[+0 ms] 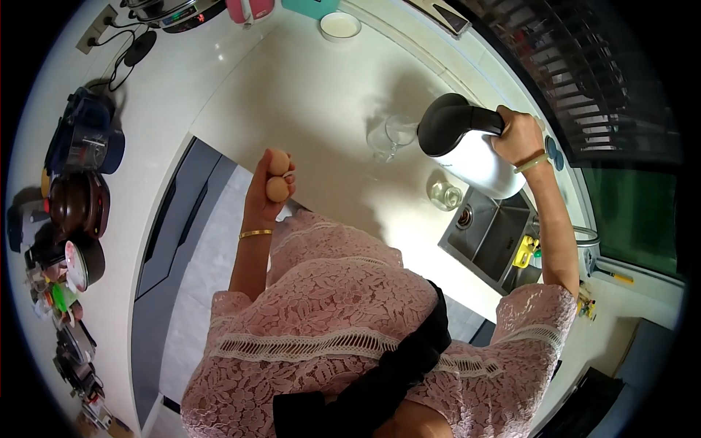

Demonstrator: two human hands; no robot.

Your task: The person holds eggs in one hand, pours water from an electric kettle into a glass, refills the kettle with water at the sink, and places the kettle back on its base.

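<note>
Indistinctly marked blue appliance, white kettle

Desk: bright, soft shadow beside the jug
Kettle: white side glaring
Window: dim
Edges: black, strongly curved

A pink lace garment, black strap, gold bracelet and pale bangle are worn.

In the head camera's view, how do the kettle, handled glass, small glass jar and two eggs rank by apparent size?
1. Kettle
2. Handled glass
3. Small glass jar
4. Eggs: they look alike, so I won't rank them.
</note>
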